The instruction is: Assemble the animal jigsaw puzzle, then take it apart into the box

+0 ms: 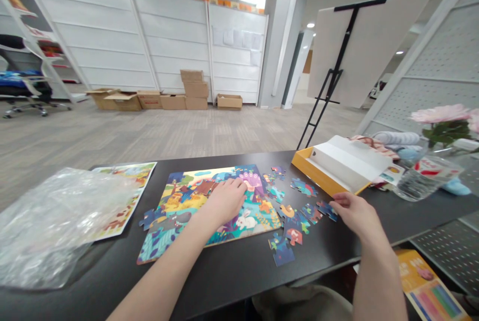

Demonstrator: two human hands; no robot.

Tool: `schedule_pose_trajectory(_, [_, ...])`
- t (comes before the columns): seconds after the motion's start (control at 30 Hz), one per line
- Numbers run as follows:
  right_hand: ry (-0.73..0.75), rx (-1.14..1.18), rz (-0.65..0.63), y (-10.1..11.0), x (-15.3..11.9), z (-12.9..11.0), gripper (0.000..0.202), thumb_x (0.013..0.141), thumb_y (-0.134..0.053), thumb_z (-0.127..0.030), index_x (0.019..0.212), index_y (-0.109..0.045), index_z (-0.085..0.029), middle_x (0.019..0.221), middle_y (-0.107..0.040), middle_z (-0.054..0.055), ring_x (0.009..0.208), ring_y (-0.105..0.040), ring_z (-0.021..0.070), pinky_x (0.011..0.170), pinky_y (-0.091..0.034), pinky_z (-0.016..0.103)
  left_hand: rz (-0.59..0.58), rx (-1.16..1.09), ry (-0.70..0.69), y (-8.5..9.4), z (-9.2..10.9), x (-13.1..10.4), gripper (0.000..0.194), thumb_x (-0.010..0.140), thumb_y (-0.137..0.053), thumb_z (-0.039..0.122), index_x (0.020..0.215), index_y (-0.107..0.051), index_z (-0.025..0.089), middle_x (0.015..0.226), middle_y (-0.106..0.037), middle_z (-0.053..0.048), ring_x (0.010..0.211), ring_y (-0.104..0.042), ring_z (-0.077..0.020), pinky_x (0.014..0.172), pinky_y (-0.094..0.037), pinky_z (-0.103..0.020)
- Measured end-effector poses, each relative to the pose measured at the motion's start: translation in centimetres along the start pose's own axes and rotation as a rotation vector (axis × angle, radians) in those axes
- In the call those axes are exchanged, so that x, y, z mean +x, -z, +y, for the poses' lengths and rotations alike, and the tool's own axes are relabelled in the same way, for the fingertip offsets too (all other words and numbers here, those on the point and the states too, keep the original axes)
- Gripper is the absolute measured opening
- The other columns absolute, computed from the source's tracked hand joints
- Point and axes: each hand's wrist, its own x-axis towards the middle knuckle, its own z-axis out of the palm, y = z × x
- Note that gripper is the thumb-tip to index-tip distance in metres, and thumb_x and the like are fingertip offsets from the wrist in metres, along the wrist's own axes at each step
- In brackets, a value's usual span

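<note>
On the table (pixel 232 271), flat puzzle (pixel 192 195), long axis left-to-right.

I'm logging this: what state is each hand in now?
Left hand: on the puzzle, grip hidden.
Right hand: at a blue puzzle piece, grip unclear.

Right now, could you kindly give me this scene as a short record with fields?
Surface: black table
Left hand: resting on the colourful puzzle
Right hand: fingertips at a dark blue puzzle piece; whether they grip it is unclear
Loose pieces: mostly right of the puzzle
Right side: open yellow box, clear bottle, pink flowers
Left side: clear plastic bag, partly over a picture sheet
</note>
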Motion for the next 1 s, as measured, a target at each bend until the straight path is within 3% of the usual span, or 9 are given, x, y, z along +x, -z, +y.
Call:
schedule_pose_trajectory(0.13, [0.091, -0.025, -0.058, -1.4, 0.0, -1.5, 0.021, 0.078, -0.062, -0.039, 0.089, -0.071, -0.023, 0.090, -0.078, 0.007, 0.083, -0.073, 0.0243, 0.075, -0.053, 0.034, -0.001, 0.011, 0.006, 0.0, 0.0, 0.0, 0.021, 0.099, -0.047, 0.024, 0.111, -0.062, 0.016, 0.119, -0.066, -0.014, 0.113, -0.061, -0.0288, 0.098, -0.050, -0.043])
schedule_pose_trajectory(0.27, [0.220, -0.126, -0.039, -2.5, -0.1, -3.4, 0.027, 0.084, -0.061, -0.040, 0.098, -0.072, -0.019, 0.101, -0.076, 0.012, 0.094, -0.071, 0.0277, 0.084, -0.053, 0.037, -0.004, 0.017, -0.003, -0.1, 0.0, 0.1, 0.022, 0.099, -0.046, 0.024, 0.113, -0.061, 0.016, 0.120, -0.065, -0.014, 0.114, -0.061, -0.0292, 0.099, -0.049, -0.043])
schedule_pose_trajectory(0.4, [0.406, -0.124, -0.054, -4.1, 0.2, -4.5, 0.032, 0.085, -0.062, -0.037, 0.109, -0.071, -0.016, 0.109, -0.072, 0.015, 0.102, -0.068, 0.0287, 0.096, -0.051, 0.041, -0.002, 0.010, -0.011, -0.1, 0.1, 0.1, 0.022, 0.099, -0.046, 0.023, 0.113, -0.061, 0.016, 0.120, -0.065, -0.014, 0.115, -0.060, -0.0296, 0.099, -0.049, -0.043])
schedule_pose_trajectory(0.53, [0.500, -0.057, -0.094, -5.5, 0.4, -5.1, 0.027, 0.085, -0.062, -0.028, 0.109, -0.071, -0.021, 0.116, -0.072, 0.012, 0.111, -0.066, 0.0284, 0.102, -0.048, 0.044, 0.007, 0.007, -0.007, 0.0, 0.1, 0.0, 0.022, 0.099, -0.044, 0.023, 0.112, -0.061, 0.017, 0.119, -0.066, -0.014, 0.114, -0.061, -0.0297, 0.098, -0.049, -0.043])
schedule_pose_trajectory(0.67, [0.528, 0.034, -0.150, -5.5, 0.4, -5.1, 0.031, 0.083, -0.062, -0.023, 0.112, -0.072, -0.026, 0.119, -0.074, 0.007, 0.112, -0.066, 0.0272, 0.101, -0.050, 0.044, 0.011, 0.001, -0.010, 0.0, 0.1, -0.1, 0.024, 0.098, -0.044, 0.021, 0.113, -0.062, 0.017, 0.119, -0.066, -0.015, 0.113, -0.061, -0.0305, 0.096, -0.049, -0.044])
schedule_pose_trajectory(0.87, [0.436, 0.000, -0.099, -4.8, 0.6, -4.8, 0.038, 0.080, -0.070, -0.034, 0.116, -0.071, -0.022, 0.116, -0.074, 0.012, 0.105, -0.068, 0.0299, 0.096, -0.052, 0.044, 0.021, -0.013, -0.019, -0.1, 0.2, -0.1, 0.025, 0.098, -0.044, 0.020, 0.115, -0.061, 0.015, 0.118, -0.066, -0.016, 0.114, -0.060, -0.0310, 0.098, -0.048, -0.045])
schedule_pose_trajectory(1.0, [0.418, -0.021, -0.108, -4.9, 0.9, -4.4, 0.033, 0.081, -0.069, -0.032, 0.112, -0.072, -0.022, 0.112, -0.075, 0.011, 0.103, -0.069, 0.0290, 0.096, -0.052, 0.044, 0.012, 0.000, -0.017, -0.2, 0.2, 0.0, 0.025, 0.099, -0.044, 0.021, 0.115, -0.061, 0.016, 0.119, -0.066, -0.016, 0.114, -0.060, -0.0301, 0.099, -0.047, -0.044])
